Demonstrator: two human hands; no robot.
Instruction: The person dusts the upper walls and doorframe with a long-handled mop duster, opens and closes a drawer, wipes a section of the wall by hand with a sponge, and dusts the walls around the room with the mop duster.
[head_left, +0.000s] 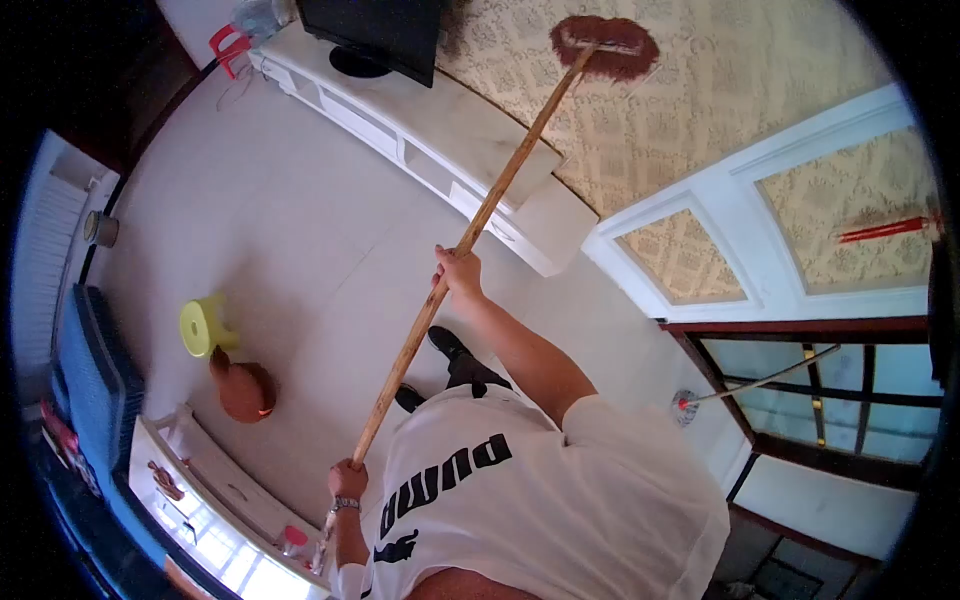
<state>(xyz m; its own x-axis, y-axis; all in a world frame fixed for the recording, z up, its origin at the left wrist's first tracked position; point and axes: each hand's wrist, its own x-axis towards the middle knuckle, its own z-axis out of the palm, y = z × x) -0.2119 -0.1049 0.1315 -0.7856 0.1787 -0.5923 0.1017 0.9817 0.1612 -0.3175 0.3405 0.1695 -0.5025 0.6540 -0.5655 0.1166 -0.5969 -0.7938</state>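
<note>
I hold a long-handled mop by its wooden pole (pixel 408 350), which slants from lower left to upper right. My right hand (pixel 458 273) is closed around the middle of the pole, arm stretched forward. Lower down, near the pole's butt end, my left hand (pixel 347 481) grips it, a watch on that wrist. At the far end is the fluffy reddish-brown mop head (pixel 622 68), up against the patterned wallpaper (pixel 690 130); whether it presses on the wall I cannot tell.
A white TV cabinet (pixel 440 128) bearing a black television (pixel 385 35) stands below the wallpaper. On the floor are a yellow stool (pixel 203 325) and a brown rounded object (pixel 245 390). A second mop (pixel 685 407) leans at the right; a blue sofa (pixel 95 390) and shiny-topped table (pixel 215 530) are left.
</note>
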